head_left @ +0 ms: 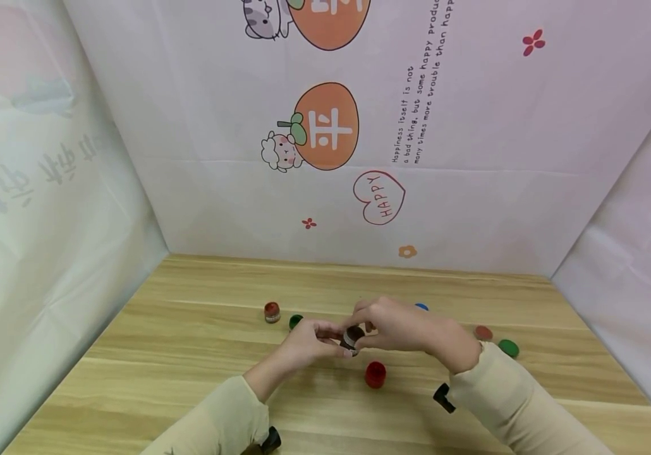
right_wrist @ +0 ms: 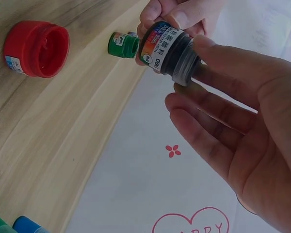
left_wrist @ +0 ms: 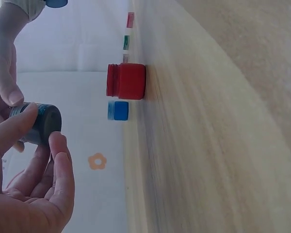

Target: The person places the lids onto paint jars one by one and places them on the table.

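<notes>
A small black paint jar [head_left: 352, 337] is held between both hands above the table, tilted. My left hand [head_left: 303, 346] grips its body, thumb on one side and fingertips at the base, as the left wrist view shows. The thumb and forefinger of my right hand [head_left: 399, 325] pinch the jar at its clear neck, while the other fingers stay loosely bent. In the right wrist view the jar's printed label [right_wrist: 166, 44] faces the camera. Just below the hands stands an uncapped red paint jar [head_left: 375, 375].
A brownish-red jar [head_left: 271, 312] and a green jar [head_left: 296, 322] stand left of the hands, the green one partly hidden. Something blue [head_left: 421, 307] shows behind the right wrist; a reddish disc [head_left: 483, 333] and a green disc [head_left: 509, 348] lie to the right. Printed white sheets [head_left: 234, 208] surround the wooden table [head_left: 189, 379].
</notes>
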Motion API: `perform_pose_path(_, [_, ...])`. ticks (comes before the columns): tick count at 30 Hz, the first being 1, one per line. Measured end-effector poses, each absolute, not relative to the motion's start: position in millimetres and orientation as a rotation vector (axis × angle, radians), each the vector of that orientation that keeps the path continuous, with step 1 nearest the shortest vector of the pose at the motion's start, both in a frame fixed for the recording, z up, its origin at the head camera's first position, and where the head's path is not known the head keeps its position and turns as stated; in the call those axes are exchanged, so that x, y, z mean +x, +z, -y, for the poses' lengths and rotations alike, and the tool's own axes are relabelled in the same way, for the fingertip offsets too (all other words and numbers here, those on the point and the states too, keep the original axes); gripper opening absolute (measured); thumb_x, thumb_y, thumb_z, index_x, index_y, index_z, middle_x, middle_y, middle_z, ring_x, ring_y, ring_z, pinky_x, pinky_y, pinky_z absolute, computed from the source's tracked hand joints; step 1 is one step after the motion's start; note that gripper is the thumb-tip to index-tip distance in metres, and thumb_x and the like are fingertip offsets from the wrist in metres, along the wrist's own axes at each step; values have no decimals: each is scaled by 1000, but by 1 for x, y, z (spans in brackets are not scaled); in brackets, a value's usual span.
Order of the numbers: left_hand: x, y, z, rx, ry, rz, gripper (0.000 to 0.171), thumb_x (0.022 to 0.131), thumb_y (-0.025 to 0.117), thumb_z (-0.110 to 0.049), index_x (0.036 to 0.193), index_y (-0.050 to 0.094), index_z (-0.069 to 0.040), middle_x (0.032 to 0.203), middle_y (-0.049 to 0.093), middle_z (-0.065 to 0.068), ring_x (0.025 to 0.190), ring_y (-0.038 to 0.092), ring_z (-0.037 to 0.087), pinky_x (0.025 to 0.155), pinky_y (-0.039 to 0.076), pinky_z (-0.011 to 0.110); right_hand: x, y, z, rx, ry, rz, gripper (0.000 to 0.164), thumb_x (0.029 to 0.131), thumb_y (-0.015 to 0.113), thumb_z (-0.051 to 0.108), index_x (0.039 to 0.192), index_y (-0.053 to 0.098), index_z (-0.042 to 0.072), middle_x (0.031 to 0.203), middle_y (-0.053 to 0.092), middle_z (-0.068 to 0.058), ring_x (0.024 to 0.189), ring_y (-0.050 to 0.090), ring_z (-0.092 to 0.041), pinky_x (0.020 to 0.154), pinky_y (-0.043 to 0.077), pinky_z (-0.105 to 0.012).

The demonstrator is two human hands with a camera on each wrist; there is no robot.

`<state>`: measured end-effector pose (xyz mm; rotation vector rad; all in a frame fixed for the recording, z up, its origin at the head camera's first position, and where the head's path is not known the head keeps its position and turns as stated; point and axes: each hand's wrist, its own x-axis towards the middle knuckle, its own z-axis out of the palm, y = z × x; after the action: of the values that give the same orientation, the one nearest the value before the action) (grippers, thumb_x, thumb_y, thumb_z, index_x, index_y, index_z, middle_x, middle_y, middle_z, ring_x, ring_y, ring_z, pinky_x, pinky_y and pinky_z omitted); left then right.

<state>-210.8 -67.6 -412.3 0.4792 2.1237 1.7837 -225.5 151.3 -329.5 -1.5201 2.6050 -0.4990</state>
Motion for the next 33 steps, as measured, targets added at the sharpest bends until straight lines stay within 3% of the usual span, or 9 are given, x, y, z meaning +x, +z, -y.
perform_pose_path(4, [-212, -414, 67, 479, 1790, -2118, 35, 87, 83, -9, 120, 73, 0, 111, 74, 5, 99, 70, 18, 92, 54, 36, -225, -330, -150, -1482, -463, -2657, 24, 90, 81, 16, 112, 78, 7, 91, 65, 6, 80, 61, -7, 71, 52, -20])
perform_pose_path(11, [-212, -416, 68, 477, 1789, -2137, 36, 87, 82, -10, 120, 73, 0, 109, 74, 6, 98, 69, 17, 90, 54, 34, -225, -331, -153, -1626, -475, -2597, 34, 87, 80, 0, 120, 76, 5, 121, 70, -6, 112, 67, -20, 92, 55, -31])
perform_pose_path(17, [-212, -414, 68, 481, 1763, -2149, 36, 87, 82, -13, 120, 73, -2, 112, 74, 4, 100, 68, 16, 91, 53, 36, -226, -329, -152, -1643, -508, -2547, 26, 90, 76, -2, 115, 78, 5, 112, 72, -2, 102, 67, -11, 85, 55, -23])
perform_pose_path(24, [-212, -416, 69, 490, 1771, -2136, 36, 87, 82, -11, 120, 73, -1, 114, 73, 6, 102, 68, 18, 92, 54, 38, -226, -331, -151, -1538, -474, -2608, 22, 94, 76, 14, 115, 78, 8, 99, 68, 5, 86, 63, -9, 76, 54, -23])
perform_pose_path(28, [-212, -417, 69, 501, 1779, -2131, 35, 88, 81, -11, 120, 72, 0, 117, 72, 6, 104, 67, 18, 92, 54, 38, -228, -333, -154, -1566, -469, -2619, 32, 92, 80, 22, 121, 75, 9, 109, 70, 1, 98, 66, -13, 84, 55, -27])
perform_pose_path(33, [-214, -417, 70, 502, 1803, -2100, 35, 89, 80, -11, 121, 72, 0, 116, 73, 7, 102, 68, 18, 93, 54, 37, -231, -331, -156, -1675, -516, -2556, 35, 88, 80, 0, 121, 75, 6, 117, 71, -3, 108, 66, -15, 90, 56, -31])
